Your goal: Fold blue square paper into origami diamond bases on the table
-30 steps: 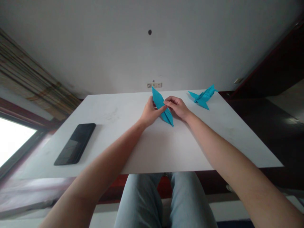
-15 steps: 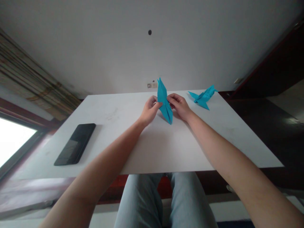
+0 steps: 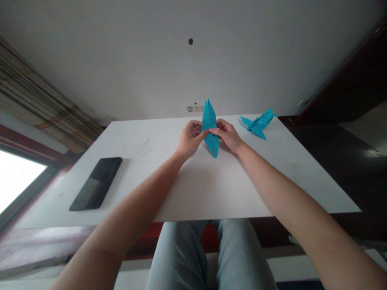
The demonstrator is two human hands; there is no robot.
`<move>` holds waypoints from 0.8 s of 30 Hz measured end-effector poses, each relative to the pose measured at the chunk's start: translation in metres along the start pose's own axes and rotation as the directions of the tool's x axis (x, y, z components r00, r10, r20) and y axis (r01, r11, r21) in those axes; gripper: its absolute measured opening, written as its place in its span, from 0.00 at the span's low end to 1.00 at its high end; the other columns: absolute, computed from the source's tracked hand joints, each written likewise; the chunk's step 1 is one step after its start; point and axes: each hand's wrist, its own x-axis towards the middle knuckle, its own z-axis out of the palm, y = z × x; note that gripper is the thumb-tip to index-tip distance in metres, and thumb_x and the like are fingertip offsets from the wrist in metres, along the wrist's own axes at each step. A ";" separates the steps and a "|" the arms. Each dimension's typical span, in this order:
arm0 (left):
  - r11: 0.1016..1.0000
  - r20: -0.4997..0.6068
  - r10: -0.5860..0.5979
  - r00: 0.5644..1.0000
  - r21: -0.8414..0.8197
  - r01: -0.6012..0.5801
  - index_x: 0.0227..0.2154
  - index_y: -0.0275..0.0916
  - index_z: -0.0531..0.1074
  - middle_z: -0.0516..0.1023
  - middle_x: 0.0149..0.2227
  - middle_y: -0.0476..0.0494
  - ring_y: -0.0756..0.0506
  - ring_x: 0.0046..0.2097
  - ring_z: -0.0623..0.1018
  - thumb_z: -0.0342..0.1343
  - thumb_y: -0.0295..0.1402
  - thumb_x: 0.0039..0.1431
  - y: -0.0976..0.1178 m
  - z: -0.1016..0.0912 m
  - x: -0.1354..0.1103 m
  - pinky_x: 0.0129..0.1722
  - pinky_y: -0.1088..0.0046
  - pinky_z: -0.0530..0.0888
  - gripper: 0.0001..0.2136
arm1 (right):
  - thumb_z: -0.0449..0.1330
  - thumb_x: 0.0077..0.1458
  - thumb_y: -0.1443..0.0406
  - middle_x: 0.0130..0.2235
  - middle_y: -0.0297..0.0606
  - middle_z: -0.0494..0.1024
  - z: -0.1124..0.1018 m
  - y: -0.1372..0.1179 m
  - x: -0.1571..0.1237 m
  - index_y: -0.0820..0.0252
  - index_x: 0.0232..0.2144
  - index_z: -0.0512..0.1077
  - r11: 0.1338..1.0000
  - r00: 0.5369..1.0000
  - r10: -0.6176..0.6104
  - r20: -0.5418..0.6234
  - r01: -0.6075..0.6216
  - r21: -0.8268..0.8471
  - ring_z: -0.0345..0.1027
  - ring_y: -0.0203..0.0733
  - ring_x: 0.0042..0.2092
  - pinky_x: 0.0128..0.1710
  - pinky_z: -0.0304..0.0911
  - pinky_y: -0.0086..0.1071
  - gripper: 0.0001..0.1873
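A blue folded origami paper (image 3: 209, 114), long and pointed at both ends, is held upright at a slight tilt above the table. My left hand (image 3: 191, 137) pinches its left edge, thumb laid across the front. On the opposite edge, my right hand (image 3: 228, 136) grips it with the thumb pressed on the middle, close to the left thumb. Fingers behind the paper are partly hidden. To the right of my right hand lies a finished-looking blue origami bird (image 3: 258, 123) with spread wings and a pointed beak.
The white table (image 3: 136, 161) spans the space before me, its far edge by a wall with sockets (image 3: 196, 108). A black smartphone (image 3: 96, 183) lies at the left. My legs (image 3: 211, 253) are under the near edge.
The folded paper has turned to stand straighter, its top shifting right. My right thumb has moved from the paper's edge onto its front, near the left thumb. The bird and smartphone have stayed put.
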 end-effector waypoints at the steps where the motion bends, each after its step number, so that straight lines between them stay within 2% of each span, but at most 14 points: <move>1: 1.000 0.012 0.000 1.000 -0.008 0.000 0.43 0.44 0.72 0.85 0.39 0.48 0.49 0.38 0.86 0.83 0.42 0.63 0.001 0.001 -0.001 0.40 0.72 0.82 0.23 | 0.86 0.45 0.43 0.35 0.30 0.80 0.000 0.001 0.000 0.50 0.37 0.76 1.000 1.000 -0.008 -0.003 0.008 0.008 0.68 0.39 0.35 0.34 0.62 0.34 0.31; 5: 1.000 0.054 -0.024 0.998 -0.013 0.024 0.40 0.43 0.72 0.85 0.35 0.49 0.49 0.35 0.84 0.83 0.43 0.63 0.004 0.003 -0.004 0.35 0.73 0.79 0.22 | 0.84 0.48 0.47 0.33 0.29 0.77 -0.001 0.001 0.000 0.50 0.35 0.75 0.999 1.000 -0.031 -0.002 0.031 0.013 0.66 0.39 0.35 0.36 0.60 0.34 0.27; 10: 0.998 0.099 -0.046 0.994 -0.035 0.049 0.40 0.44 0.71 0.84 0.36 0.49 0.49 0.35 0.83 0.83 0.48 0.63 0.005 0.002 -0.005 0.36 0.72 0.79 0.24 | 0.82 0.49 0.51 0.31 0.28 0.70 0.001 -0.004 -0.001 0.50 0.31 0.67 0.999 0.999 -0.047 0.008 0.047 -0.003 0.60 0.40 0.35 0.36 0.58 0.35 0.27; 13: 0.998 0.112 -0.037 0.993 -0.040 0.042 0.40 0.44 0.71 0.85 0.38 0.48 0.47 0.39 0.85 0.83 0.50 0.62 0.004 0.001 -0.004 0.40 0.70 0.81 0.26 | 0.79 0.52 0.54 0.30 0.28 0.67 -0.001 -0.007 0.000 0.50 0.31 0.65 0.998 0.998 -0.056 0.013 0.057 -0.035 0.58 0.39 0.33 0.34 0.55 0.35 0.25; 18: 0.997 0.126 0.001 0.992 -0.076 0.009 0.40 0.43 0.71 0.85 0.39 0.47 0.48 0.41 0.84 0.83 0.54 0.59 0.006 0.001 -0.003 0.42 0.72 0.80 0.28 | 0.81 0.54 0.49 0.28 0.26 0.65 -0.004 -0.010 0.001 0.50 0.31 0.66 0.990 0.997 -0.077 0.032 0.080 -0.118 0.56 0.38 0.31 0.32 0.51 0.35 0.28; 21: 0.997 0.130 -0.001 0.992 -0.081 0.012 0.40 0.43 0.70 0.85 0.39 0.48 0.48 0.40 0.84 0.82 0.55 0.61 0.008 0.002 -0.004 0.42 0.72 0.80 0.28 | 0.85 0.49 0.43 0.30 0.26 0.67 -0.001 -0.008 0.003 0.49 0.35 0.67 0.990 0.996 -0.086 0.005 0.086 -0.114 0.57 0.37 0.32 0.32 0.53 0.35 0.34; 24: 0.997 0.137 0.001 0.991 -0.072 0.009 0.40 0.43 0.71 0.83 0.38 0.49 0.48 0.40 0.83 0.81 0.53 0.63 0.010 0.004 -0.005 0.41 0.73 0.80 0.27 | 0.87 0.45 0.44 0.35 0.28 0.76 0.002 -0.005 0.005 0.48 0.41 0.71 0.991 0.995 -0.091 -0.030 0.088 -0.097 0.65 0.40 0.36 0.35 0.59 0.35 0.36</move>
